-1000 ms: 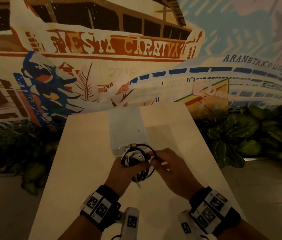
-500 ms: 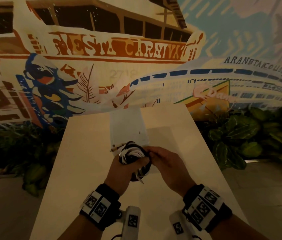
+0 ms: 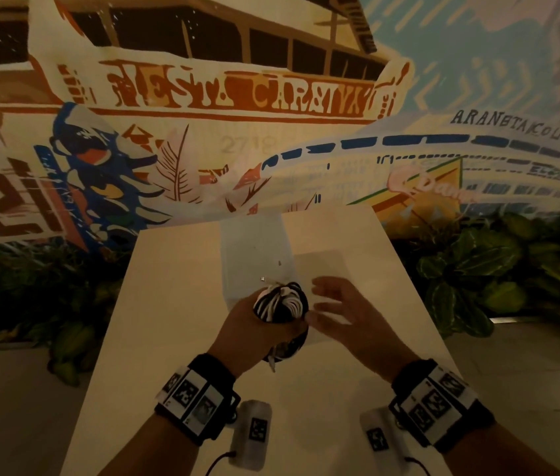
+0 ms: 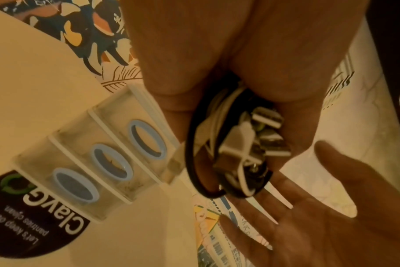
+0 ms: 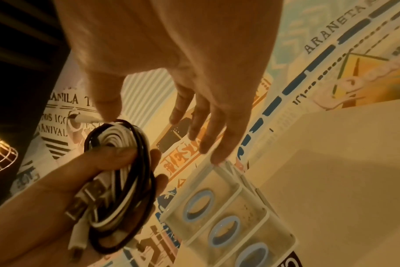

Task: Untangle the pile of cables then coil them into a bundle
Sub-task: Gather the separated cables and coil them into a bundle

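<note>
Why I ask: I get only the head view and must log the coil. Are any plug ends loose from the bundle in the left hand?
Observer: In the left wrist view, several plugs sit bunched inside the bundle, against the palm of the left hand.
Operator: Anything dangling?
Observer: In the right wrist view, one white end hangs below the loops.
Operator: Does the other hand hold it?
Observer: No. The right hand is spread open with its fingers off the loops. I cannot tell whether its thumb touches the top.
Operator: What is behind the hands?
Observer: A clear tray with three blue rings inside.
</note>
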`<control>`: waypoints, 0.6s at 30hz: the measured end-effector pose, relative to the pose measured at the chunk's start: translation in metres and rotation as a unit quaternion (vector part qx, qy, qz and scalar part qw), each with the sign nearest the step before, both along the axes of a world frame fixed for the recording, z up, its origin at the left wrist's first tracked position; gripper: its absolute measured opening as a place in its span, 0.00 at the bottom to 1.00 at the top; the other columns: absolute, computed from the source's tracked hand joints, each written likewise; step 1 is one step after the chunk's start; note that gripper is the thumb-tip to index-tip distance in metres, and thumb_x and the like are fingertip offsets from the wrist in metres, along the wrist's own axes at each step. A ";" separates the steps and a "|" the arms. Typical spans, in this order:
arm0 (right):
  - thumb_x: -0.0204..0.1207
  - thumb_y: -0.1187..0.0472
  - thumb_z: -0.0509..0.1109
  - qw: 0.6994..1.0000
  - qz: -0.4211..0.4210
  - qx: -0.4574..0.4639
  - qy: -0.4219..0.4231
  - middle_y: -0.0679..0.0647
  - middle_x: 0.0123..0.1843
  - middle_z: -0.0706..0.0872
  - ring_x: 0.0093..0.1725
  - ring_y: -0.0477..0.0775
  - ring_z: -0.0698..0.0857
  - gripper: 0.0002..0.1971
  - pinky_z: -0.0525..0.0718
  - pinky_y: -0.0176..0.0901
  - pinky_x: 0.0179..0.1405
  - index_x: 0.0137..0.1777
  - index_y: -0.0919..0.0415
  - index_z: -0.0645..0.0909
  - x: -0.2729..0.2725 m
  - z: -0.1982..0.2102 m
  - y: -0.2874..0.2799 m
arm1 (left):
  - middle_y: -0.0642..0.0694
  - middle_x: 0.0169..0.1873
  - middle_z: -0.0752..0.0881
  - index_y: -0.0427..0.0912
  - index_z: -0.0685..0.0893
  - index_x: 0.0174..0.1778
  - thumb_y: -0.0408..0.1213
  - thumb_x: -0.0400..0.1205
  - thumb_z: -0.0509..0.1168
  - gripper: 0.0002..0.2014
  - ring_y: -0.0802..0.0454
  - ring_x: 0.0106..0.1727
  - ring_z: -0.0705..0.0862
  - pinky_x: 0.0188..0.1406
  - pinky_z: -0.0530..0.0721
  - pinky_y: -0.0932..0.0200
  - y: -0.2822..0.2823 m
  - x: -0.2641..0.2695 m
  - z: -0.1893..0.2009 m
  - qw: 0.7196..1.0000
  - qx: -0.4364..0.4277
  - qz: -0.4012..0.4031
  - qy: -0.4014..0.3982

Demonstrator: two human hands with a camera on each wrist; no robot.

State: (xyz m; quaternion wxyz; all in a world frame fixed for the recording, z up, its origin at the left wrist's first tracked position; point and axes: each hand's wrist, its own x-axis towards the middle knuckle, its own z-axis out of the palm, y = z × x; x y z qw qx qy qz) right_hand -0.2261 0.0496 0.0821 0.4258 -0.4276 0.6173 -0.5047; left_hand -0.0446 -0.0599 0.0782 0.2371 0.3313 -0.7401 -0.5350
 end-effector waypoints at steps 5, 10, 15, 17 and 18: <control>0.71 0.51 0.83 0.972 0.071 0.033 -0.220 0.45 0.74 0.82 0.68 0.50 0.86 0.40 0.90 0.54 0.59 0.80 0.35 0.66 0.036 0.002 -0.007 | 0.69 0.46 0.89 0.56 0.83 0.52 0.56 0.66 0.78 0.21 0.70 0.52 0.86 0.57 0.81 0.72 0.006 -0.018 -0.003 0.999 0.027 -0.027 0.031; 0.75 0.51 0.77 0.928 0.073 0.072 -0.359 0.57 0.71 0.86 0.69 0.63 0.87 0.31 0.86 0.61 0.65 0.78 0.52 0.75 0.038 0.002 -0.010 | 0.53 0.47 0.90 0.46 0.88 0.54 0.58 0.72 0.69 0.22 0.58 0.57 0.85 0.59 0.81 0.59 -0.003 -0.018 -0.002 0.991 -0.087 -0.061 -0.086; 0.76 0.50 0.73 0.933 0.067 0.088 -0.342 0.60 0.67 0.89 0.65 0.65 0.88 0.28 0.86 0.58 0.65 0.74 0.60 0.79 0.033 -0.003 -0.007 | 0.55 0.66 0.75 0.71 0.80 0.68 0.75 0.58 0.55 0.40 0.46 0.75 0.66 0.72 0.70 0.42 -0.001 -0.014 -0.006 0.927 -0.215 0.033 -0.305; 0.79 0.50 0.71 0.937 0.050 0.083 -0.335 0.61 0.65 0.90 0.64 0.66 0.89 0.26 0.87 0.57 0.63 0.73 0.61 0.80 0.032 -0.003 -0.007 | 0.53 0.69 0.71 0.73 0.78 0.69 0.77 0.58 0.56 0.40 0.44 0.76 0.63 0.71 0.69 0.41 0.007 -0.014 0.000 0.914 -0.256 0.069 -0.306; 0.80 0.49 0.70 0.938 0.040 0.083 -0.333 0.61 0.65 0.90 0.64 0.65 0.89 0.25 0.88 0.57 0.62 0.73 0.62 0.80 0.032 -0.004 -0.008 | 0.53 0.70 0.69 0.73 0.76 0.71 0.78 0.58 0.57 0.41 0.45 0.77 0.62 0.72 0.68 0.42 0.011 -0.014 0.007 0.909 -0.261 0.077 -0.315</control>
